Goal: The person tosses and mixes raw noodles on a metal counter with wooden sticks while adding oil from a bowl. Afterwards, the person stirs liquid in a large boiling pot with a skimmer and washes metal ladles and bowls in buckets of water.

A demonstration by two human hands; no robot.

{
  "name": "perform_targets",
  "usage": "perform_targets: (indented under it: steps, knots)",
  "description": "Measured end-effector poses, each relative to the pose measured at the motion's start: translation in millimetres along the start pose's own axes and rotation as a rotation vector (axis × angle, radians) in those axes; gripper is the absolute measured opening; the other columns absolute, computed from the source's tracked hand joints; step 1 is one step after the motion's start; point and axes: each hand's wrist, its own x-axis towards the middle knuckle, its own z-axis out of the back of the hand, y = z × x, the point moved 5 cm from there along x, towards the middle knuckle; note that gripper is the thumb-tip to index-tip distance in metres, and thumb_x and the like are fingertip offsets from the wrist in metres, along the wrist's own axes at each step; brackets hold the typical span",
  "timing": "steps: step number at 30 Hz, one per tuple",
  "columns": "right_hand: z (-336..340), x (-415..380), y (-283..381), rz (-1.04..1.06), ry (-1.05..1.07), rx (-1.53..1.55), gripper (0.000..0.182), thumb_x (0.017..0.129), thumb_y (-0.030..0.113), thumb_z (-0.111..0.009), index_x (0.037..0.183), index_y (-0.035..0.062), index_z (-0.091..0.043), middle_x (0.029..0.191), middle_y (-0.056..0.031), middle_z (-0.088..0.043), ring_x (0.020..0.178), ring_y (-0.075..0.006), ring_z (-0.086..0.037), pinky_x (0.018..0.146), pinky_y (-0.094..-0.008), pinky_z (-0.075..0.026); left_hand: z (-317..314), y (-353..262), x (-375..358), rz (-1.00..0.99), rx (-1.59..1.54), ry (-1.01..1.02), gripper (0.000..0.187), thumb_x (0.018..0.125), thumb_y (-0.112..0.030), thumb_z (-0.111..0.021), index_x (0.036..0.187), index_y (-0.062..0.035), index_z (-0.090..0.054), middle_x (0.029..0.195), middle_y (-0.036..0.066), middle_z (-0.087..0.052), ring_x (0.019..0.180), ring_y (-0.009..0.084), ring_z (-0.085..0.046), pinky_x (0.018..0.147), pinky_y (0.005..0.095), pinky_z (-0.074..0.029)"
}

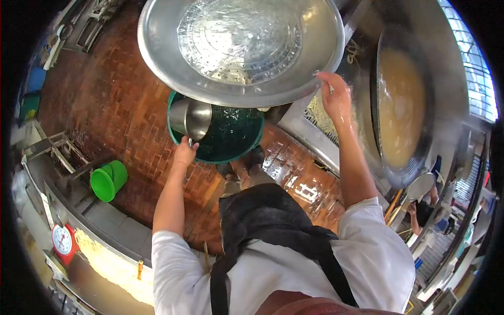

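Note:
A large metal basin (157, 37) with small dark holes around its bottom fills the top middle of the head view, wet and shiny inside. My right hand (337, 100) is closed on its near right rim, thumb at the edge. My left hand (185, 153) grips the short handle of a metal saucepan-like dipper (191, 116), tilted on its side over a dark green tub (257, 137). Water glints in the tub, which stands on the floor by my feet. The basin's near edge hides the tub's far side.
To the right, a metal tray (307, 118) holds pale noodles (321, 113) beside a big wok (379, 94) of brownish liquid. A bright green bucket (109, 181) and a red scale (63, 242) are at left. The brick floor (115, 79) is wet in places. Another person (420, 215) is far right.

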Motion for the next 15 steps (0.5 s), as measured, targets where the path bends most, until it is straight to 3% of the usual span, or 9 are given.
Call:
perform_targets:
  steps: [2, 5, 9, 11, 12, 15]
  knots:
    - [9, -8, 9, 0.057, 0.020, 0.035, 0.024, 0.078, -0.005, -0.055, 0.095, 0.0058, -0.068, 0.099, -0.0125, -0.068, 0.095, -0.0320, -0.063, 0.087, -0.0385, -0.049, -36, 10, 30, 0.006, 0.116, 0.089, 0.039, 0.089, -0.024, -0.059, 0.116, 0.0025, -0.050, 0.108, 0.029, -0.062, 0.103, 0.0431, -0.060, 0.088, 0.0500, -0.048]
    - [26, -28, 9, -0.021, 0.112, 0.154, 0.030, 0.076, -0.009, -0.052, 0.097, 0.0054, -0.068, 0.098, -0.0133, -0.068, 0.092, -0.0316, -0.065, 0.082, -0.0384, -0.051, -85, 37, 82, 0.109, 0.260, 0.173, 0.034, 0.094, -0.021, -0.049, 0.118, 0.0018, -0.049, 0.117, 0.025, -0.061, 0.105, 0.0407, -0.061, 0.089, 0.0482, -0.050]
    - [56, -78, -26, -0.110, 0.120, 0.053, 0.032, 0.075, -0.012, -0.050, 0.097, 0.0027, -0.068, 0.099, -0.0152, -0.068, 0.092, -0.0287, -0.067, 0.081, -0.0352, -0.052, -104, 23, 104, 0.440, 0.293, 0.148, 0.035, 0.097, -0.022, -0.041, 0.124, -0.0005, -0.049, 0.125, 0.020, -0.059, 0.110, 0.0380, -0.061, 0.091, 0.0459, -0.051]
    - [78, -109, -40, -0.190, 0.150, -0.036, 0.025, 0.084, -0.009, -0.047, 0.097, -0.0010, -0.067, 0.097, -0.0138, -0.067, 0.088, -0.0238, -0.065, 0.079, -0.0307, -0.050, -121, 18, 112, 0.524, 0.305, 0.184, 0.036, 0.098, -0.023, -0.040, 0.126, -0.0030, -0.049, 0.127, 0.017, -0.059, 0.113, 0.0363, -0.060, 0.092, 0.0454, -0.051]
    - [90, -128, -50, -0.229, 0.152, -0.049, 0.027, 0.083, -0.010, -0.046, 0.098, -0.0016, -0.067, 0.098, -0.0142, -0.067, 0.088, -0.0235, -0.065, 0.079, -0.0308, -0.050, -138, 13, 118, 0.472, 0.465, 0.211, 0.037, 0.098, -0.026, -0.039, 0.125, -0.0063, -0.056, 0.125, 0.017, -0.061, 0.114, 0.0355, -0.060, 0.093, 0.0455, -0.051]
    - [125, -185, -70, -0.361, 0.134, -0.067, 0.032, 0.082, -0.011, -0.041, 0.099, -0.0024, -0.067, 0.098, -0.0153, -0.066, 0.088, -0.0232, -0.064, 0.078, -0.0307, -0.050, -206, 43, 149, 0.353, 0.447, 0.317, 0.034, 0.097, -0.024, -0.043, 0.119, -0.0089, -0.063, 0.120, 0.017, -0.064, 0.112, 0.0335, -0.062, 0.092, 0.0450, -0.051]
